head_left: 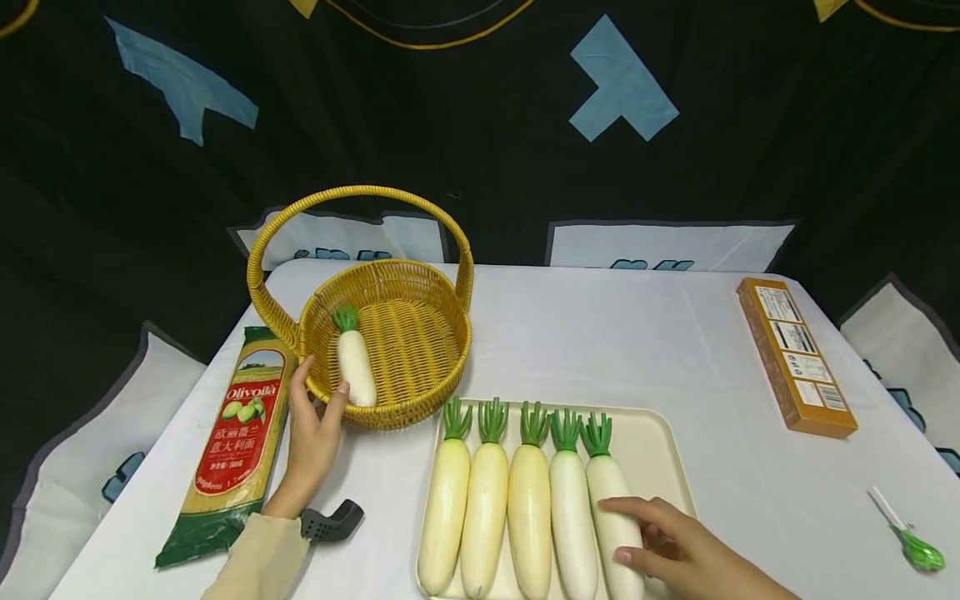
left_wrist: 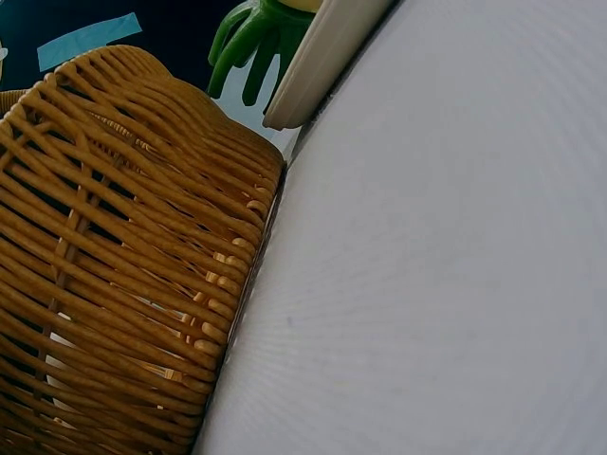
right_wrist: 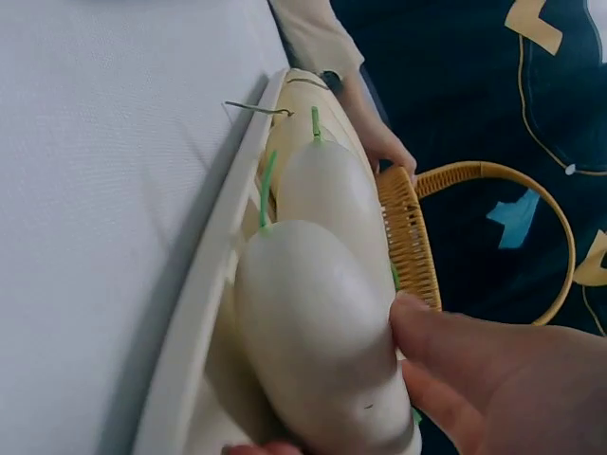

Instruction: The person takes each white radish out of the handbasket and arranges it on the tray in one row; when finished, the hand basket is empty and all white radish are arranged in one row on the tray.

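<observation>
My left hand [head_left: 315, 437] holds the near left rim of a yellow woven basket [head_left: 420, 333], thumb and fingertips at its edge. Inside that basket lies one small white radish [head_left: 356, 367] with a green top. Several long white radishes stand side by side on a cream tray [head_left: 671, 450], leafy stubs pointing away from me. The rightmost white radish [head_left: 611, 492] is between the thumb and fingers of my right hand [head_left: 667, 537]. In the right wrist view, the thumb presses this radish's [right_wrist: 313, 322] side, and fingertips show at its other side.
A pack of spaghetti [head_left: 240, 425] lies left of the basket, beside my left forearm. An orange-brown box [head_left: 798, 358] lies at the far right. Nearer on the right is a lollipop in a green wrapper [head_left: 918, 550]. The basket's tall handle [head_left: 360, 192] arches over it.
</observation>
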`<state>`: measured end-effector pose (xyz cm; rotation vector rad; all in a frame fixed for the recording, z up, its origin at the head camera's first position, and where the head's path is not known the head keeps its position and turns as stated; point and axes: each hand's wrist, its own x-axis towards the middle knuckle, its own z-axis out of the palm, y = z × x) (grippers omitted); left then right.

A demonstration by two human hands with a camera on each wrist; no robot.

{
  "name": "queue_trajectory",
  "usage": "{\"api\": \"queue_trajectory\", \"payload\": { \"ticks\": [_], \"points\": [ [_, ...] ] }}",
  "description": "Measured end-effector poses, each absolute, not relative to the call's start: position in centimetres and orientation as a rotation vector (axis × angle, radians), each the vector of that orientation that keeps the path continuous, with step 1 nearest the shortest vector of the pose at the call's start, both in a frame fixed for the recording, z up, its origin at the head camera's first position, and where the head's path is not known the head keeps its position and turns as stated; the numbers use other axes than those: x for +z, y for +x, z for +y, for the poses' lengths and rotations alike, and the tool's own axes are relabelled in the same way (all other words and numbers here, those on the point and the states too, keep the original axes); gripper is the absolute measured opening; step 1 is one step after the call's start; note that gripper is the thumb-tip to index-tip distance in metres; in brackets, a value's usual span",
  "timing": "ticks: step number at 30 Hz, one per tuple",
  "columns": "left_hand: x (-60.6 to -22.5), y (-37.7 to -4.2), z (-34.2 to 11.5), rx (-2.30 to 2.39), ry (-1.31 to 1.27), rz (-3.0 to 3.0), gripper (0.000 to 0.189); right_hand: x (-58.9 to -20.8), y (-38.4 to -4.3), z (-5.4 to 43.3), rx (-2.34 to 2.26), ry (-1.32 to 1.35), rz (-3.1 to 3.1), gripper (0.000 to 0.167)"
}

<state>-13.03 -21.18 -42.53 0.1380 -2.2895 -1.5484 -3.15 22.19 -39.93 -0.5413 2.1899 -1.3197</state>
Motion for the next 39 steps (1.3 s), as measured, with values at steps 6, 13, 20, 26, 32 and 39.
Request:
{"api": "queue_trajectory", "payload": {
  "ticks": [6,13,20,26,32,39],
  "points": [
    [-42.5,-13.0,-21.2,-1.551,0.130,-2.278,0.062,-39.5,-3.1,22.1,-1.243,-0.566,2.213,0.050],
    [-42.5,-13.0,-21.3,-1.555,0.127,-2.275,0.062,-38.8,-3.2,22.1,-1.133,-0.512,2.230,0.052],
    [-42.0,-12.8,-21.1,-1.582,0.105,-2.260,0.063,-37.8,-3.7,22.3,-0.999,-0.496,2.335,0.047],
    [-40.3,-12.2,-20.2,-1.623,0.113,-2.253,0.063,-36.8,-4.6,23.0,-1.009,-0.602,2.492,0.043],
    [-41.7,-12.7,-20.9,-1.599,0.123,-2.271,0.063,-35.9,-6.1,24.0,-1.123,-0.716,2.760,0.036],
    [-42.4,-12.9,-21.2,-1.566,0.125,-2.279,0.062,-35.1,-9.3,24.4,-1.367,-0.502,2.621,0.033]
  ]
}}
